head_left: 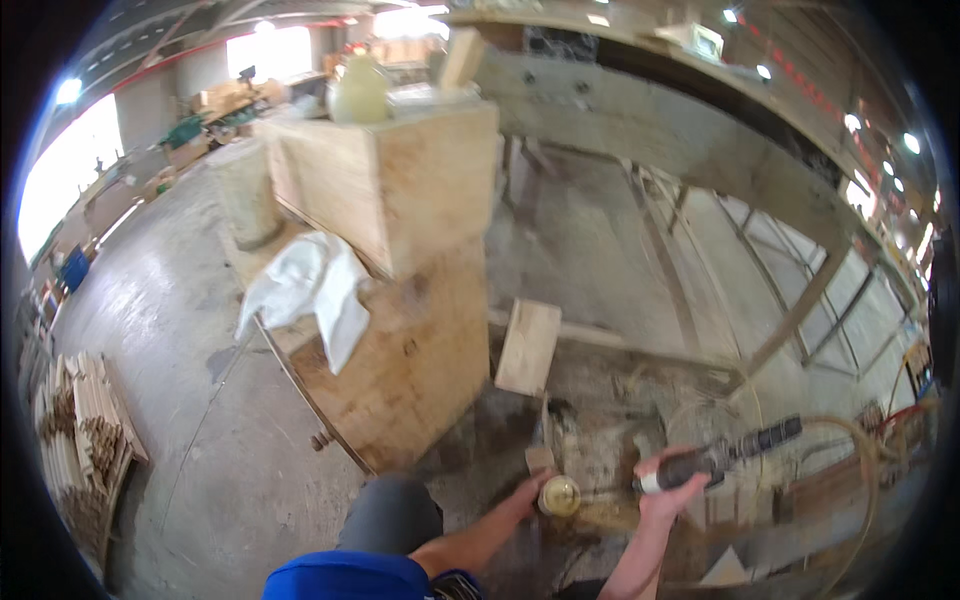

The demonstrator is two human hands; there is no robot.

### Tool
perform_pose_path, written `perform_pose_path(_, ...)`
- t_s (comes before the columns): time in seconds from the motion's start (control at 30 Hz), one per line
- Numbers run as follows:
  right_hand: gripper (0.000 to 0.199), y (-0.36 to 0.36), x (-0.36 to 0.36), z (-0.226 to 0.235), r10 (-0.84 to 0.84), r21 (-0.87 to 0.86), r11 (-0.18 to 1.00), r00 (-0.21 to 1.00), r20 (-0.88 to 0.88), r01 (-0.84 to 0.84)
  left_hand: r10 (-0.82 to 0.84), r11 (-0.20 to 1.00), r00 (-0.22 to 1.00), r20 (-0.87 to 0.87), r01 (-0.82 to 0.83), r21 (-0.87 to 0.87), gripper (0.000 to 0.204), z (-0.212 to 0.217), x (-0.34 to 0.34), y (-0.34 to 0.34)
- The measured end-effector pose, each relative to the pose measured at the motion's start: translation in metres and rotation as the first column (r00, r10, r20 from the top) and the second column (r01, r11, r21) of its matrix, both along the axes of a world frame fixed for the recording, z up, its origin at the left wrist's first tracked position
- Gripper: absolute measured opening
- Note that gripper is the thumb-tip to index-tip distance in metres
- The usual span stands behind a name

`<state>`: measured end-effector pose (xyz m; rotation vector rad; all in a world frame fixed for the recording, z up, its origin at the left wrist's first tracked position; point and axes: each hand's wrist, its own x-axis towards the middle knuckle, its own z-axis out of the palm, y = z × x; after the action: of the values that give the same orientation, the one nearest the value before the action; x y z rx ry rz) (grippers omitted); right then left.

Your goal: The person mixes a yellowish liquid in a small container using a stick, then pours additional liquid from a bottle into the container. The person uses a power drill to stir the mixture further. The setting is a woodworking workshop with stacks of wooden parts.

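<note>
The left hand [527, 490] reached forward and low, its fingers [540, 482] resting against a small round pale-yellow piece [559, 495]. The piece lay just beyond the fingertips, touching them on its left side, on the dusty work surface [600, 420] near the lower middle of the view. Whether the fingers closed around the piece or merely steadied it could not be determined.

The right hand [668, 478] was wrapped closed around the dark handle of a tool [720, 455]. The tool extended up and to the right from the fist, with a ribbed black grip at its far end. A thin shaft ran from the fist leftward toward the round piece.

The round piece appeared disc-like, light in colour, with a blurred face. A small wooden board [528, 347] lay beyond it, beside a plywood crate [420, 350] draped with a white cloth [315, 290].
</note>
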<state>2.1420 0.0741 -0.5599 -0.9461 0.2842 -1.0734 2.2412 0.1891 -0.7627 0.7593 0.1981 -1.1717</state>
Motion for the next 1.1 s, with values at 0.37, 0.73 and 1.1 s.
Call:
perform_pose_path(0.37,0.087,0.008,-0.003,0.002,0.126,-0.156,0.978,0.989,-0.081,-0.137,-0.026,0.999,0.983,-0.184,0.033,0.035,0.048,-0.019,0.004,0.000)
perform_pose_path(0.73,0.091,-0.002,-0.004,0.011,0.098,-0.205,0.972,0.990,-0.098,-0.117,0.108,0.993,0.985,-0.137,-0.100,0.069,0.044,-0.019,0.001,-0.013)
perform_pose_path(1.1,0.091,0.002,-0.001,0.010,0.066,-0.245,0.965,0.992,-0.104,-0.090,0.115,0.993,0.987,-0.115,-0.110,0.047,0.040,-0.016,-0.004,-0.012)
